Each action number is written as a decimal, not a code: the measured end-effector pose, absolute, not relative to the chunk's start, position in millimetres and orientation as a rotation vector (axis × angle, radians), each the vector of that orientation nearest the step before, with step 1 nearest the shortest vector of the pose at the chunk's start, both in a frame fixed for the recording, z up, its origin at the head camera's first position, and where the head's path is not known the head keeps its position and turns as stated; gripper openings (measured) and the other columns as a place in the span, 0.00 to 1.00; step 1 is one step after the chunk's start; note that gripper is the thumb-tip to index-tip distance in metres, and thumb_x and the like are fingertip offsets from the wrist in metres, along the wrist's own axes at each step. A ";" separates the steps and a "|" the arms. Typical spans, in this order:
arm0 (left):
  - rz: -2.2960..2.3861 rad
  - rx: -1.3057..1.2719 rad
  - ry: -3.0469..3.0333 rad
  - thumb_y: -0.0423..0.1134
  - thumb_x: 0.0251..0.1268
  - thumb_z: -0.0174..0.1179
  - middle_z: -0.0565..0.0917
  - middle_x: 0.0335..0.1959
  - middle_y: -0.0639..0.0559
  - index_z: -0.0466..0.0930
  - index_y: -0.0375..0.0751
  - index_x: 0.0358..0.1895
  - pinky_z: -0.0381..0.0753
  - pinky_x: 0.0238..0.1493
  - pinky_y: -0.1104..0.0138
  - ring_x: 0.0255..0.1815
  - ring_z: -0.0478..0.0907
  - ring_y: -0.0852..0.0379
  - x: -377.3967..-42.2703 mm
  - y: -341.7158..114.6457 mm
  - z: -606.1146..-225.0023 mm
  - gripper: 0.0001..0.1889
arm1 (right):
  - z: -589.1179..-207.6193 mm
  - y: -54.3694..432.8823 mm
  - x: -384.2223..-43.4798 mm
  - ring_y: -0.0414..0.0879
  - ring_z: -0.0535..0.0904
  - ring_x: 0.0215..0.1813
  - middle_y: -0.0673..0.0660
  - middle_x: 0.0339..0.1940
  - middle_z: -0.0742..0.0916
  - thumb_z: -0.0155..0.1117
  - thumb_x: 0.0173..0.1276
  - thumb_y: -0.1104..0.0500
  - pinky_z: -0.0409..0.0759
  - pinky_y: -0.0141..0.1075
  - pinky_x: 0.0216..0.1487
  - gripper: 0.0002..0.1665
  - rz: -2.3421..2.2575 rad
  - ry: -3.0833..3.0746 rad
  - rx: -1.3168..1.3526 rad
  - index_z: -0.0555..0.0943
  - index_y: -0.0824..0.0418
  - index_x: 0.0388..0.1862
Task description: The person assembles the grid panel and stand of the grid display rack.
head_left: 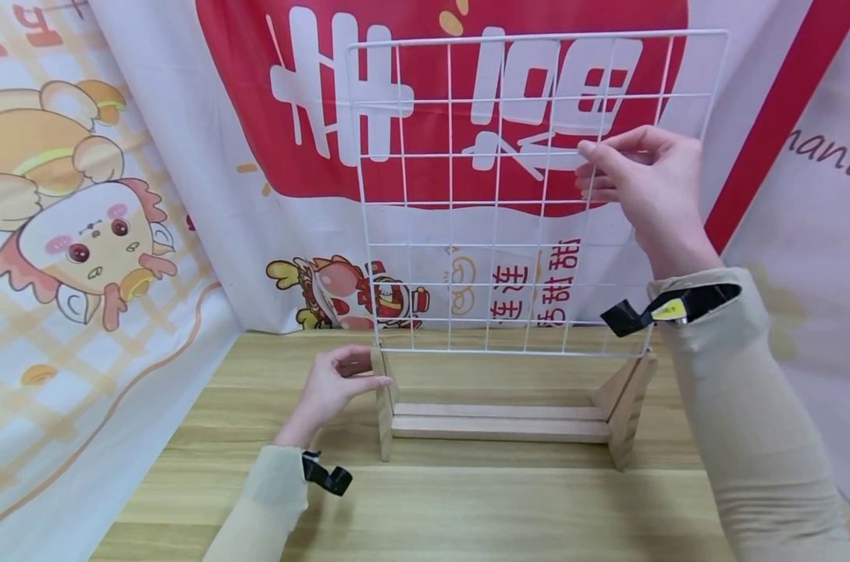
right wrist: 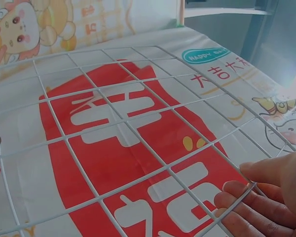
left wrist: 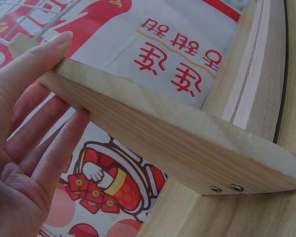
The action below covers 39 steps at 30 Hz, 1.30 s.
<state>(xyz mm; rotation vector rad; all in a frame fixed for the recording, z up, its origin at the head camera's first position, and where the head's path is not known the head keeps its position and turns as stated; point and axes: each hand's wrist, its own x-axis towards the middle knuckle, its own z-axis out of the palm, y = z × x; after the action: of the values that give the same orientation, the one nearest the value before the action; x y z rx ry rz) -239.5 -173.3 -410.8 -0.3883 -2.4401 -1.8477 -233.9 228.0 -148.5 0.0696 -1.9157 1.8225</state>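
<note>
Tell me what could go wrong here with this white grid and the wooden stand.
The white grid could tip or swing: it rises high above the wooden stand, and only the right hand holds it, off to one side.
A lower corner might slip, as the bottom edge is near the tops of the side boards and I can't tell whether it's seated.
The left hand, gripping the left side board close to a grid corner, might get pinched.
</note>
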 end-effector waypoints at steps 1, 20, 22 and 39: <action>-1.846 -0.388 -2.440 0.44 0.48 0.83 0.87 0.50 0.46 0.84 0.40 0.54 0.84 0.54 0.60 0.52 0.84 0.48 -240.1 -173.4 -410.7 0.29 | -148.3 228.2 -233.7 0.48 0.88 0.43 0.55 0.49 0.89 0.82 0.44 0.38 0.85 0.31 0.43 0.40 1.825 -1.910 0.075 0.86 0.60 0.51; -1.836 -0.375 -2.429 0.48 0.47 0.83 0.87 0.50 0.49 0.85 0.45 0.53 0.85 0.52 0.60 0.53 0.84 0.49 -245.9 -173.6 -409.6 0.28 | -149.0 226.4 -228.9 0.48 0.89 0.42 0.57 0.46 0.90 0.82 0.47 0.41 0.85 0.31 0.43 0.37 1.852 -1.917 0.088 0.86 0.61 0.51; -1.841 -0.374 -2.423 0.47 0.47 0.83 0.87 0.51 0.48 0.85 0.43 0.54 0.85 0.53 0.61 0.53 0.84 0.48 -247.7 -174.1 -410.3 0.29 | -150.0 225.3 -227.5 0.48 0.89 0.41 0.58 0.46 0.90 0.82 0.47 0.41 0.85 0.32 0.42 0.36 1.868 -1.910 0.086 0.86 0.61 0.51; -1.833 -0.386 -2.416 0.50 0.47 0.83 0.87 0.50 0.51 0.85 0.46 0.53 0.84 0.54 0.60 0.53 0.84 0.51 -246.8 -174.9 -413.9 0.28 | -155.3 220.3 -217.6 0.48 0.88 0.44 0.56 0.48 0.90 0.79 0.48 0.37 0.85 0.30 0.42 0.38 1.793 -1.933 0.043 0.86 0.59 0.54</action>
<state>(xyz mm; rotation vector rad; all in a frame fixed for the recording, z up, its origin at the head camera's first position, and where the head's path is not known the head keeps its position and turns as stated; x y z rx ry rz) -246.8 -174.9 -413.9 -0.3856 -2.4161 -1.8332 -217.6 220.3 -155.3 0.0426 -1.9332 1.7930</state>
